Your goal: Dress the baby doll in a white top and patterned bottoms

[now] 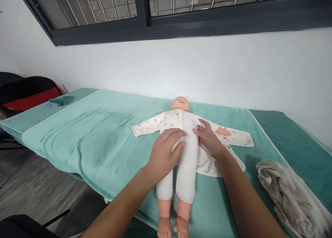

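Green bed [109, 134] bears the doll [188, 155] centrally, its jacket [169, 120] seemingly being arranged, calling for light fingers: left hand [166, 153] loosely open, empty; right hand [210, 139] at the chest, hold unclear.

A green-covered bed [103, 137] holds a doll [187, 158], printed shirt [240, 137] (sleeves spread) and crumpled cloth [290, 193], perhaps clothing.

readable text: none | labels, brands: none legible | numbers: none | signs: none
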The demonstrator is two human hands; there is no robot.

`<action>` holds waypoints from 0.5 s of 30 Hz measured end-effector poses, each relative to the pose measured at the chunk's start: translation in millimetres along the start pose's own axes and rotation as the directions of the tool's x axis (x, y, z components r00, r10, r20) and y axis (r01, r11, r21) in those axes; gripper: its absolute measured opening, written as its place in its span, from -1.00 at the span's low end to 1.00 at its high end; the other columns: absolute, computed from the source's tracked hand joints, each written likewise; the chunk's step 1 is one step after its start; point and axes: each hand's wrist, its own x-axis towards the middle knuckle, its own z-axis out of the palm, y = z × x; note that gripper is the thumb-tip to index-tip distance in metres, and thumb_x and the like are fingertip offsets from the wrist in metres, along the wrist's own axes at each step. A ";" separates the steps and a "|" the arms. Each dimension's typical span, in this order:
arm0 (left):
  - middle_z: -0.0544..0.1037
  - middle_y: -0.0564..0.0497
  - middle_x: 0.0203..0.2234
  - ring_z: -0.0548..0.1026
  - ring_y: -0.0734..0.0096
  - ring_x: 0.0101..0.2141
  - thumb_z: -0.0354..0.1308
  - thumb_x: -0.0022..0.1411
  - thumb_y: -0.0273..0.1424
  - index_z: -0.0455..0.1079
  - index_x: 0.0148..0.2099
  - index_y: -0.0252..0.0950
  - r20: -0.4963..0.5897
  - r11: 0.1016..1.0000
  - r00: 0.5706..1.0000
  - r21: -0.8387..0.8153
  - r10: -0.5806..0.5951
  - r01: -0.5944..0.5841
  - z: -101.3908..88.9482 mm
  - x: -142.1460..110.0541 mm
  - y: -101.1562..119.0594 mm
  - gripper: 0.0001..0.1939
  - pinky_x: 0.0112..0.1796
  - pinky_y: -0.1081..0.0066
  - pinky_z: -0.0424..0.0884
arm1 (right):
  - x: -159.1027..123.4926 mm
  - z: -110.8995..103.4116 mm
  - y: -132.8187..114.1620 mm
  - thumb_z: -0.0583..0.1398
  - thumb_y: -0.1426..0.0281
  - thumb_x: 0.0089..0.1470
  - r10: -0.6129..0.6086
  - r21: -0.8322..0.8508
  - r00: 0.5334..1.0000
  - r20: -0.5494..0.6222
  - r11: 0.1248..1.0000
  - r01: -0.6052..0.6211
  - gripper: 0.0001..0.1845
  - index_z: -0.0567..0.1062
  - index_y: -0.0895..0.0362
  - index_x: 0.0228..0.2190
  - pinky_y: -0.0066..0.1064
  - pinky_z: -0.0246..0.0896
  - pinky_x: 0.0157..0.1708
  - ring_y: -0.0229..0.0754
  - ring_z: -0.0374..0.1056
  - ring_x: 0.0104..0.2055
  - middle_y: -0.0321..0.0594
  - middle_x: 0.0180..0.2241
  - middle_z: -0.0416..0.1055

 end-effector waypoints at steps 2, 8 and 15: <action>0.47 -0.11 0.10 0.38 0.17 0.17 0.16 0.33 -0.28 0.40 0.14 -0.14 -0.130 0.993 0.988 0.071 -0.081 0.091 -4.2 -19.0 -21.6 -0.66 0.23 0.14 0.29 | 0.2 0.1 0.0 0.43 0.10 -0.03 0.011 -0.014 1.000 -0.008 1.000 -0.011 -0.06 0.09 -0.20 0.25 -0.15 0.26 0.26 -0.07 0.24 0.30 -0.14 0.32 0.13; 0.43 -0.10 0.08 0.44 0.27 0.07 -0.02 0.40 -0.27 0.33 0.17 -0.12 -0.092 0.937 0.942 -0.168 -0.324 0.306 -4.4 -59.6 -72.9 -0.66 0.08 0.24 0.42 | 0.0 -1.8 0.5 0.41 0.08 -0.02 0.019 -0.057 1.000 -0.022 0.998 -0.020 -0.08 0.12 -0.21 0.25 -0.11 0.26 0.26 -0.05 0.25 0.29 -0.15 0.33 0.13; 0.52 -0.02 -0.24 0.49 0.30 -0.21 0.06 0.31 -0.29 0.36 -0.13 -0.18 -0.117 0.888 0.895 -0.230 -0.431 0.398 0.9 -62.2 -76.6 -0.86 -0.15 0.31 0.43 | 2.2 -5.2 4.7 0.40 0.09 0.00 0.009 -0.068 1.000 -0.010 0.998 -0.010 -0.12 0.13 -0.24 0.25 -0.13 0.27 0.24 -0.08 0.22 0.31 -0.22 0.31 0.18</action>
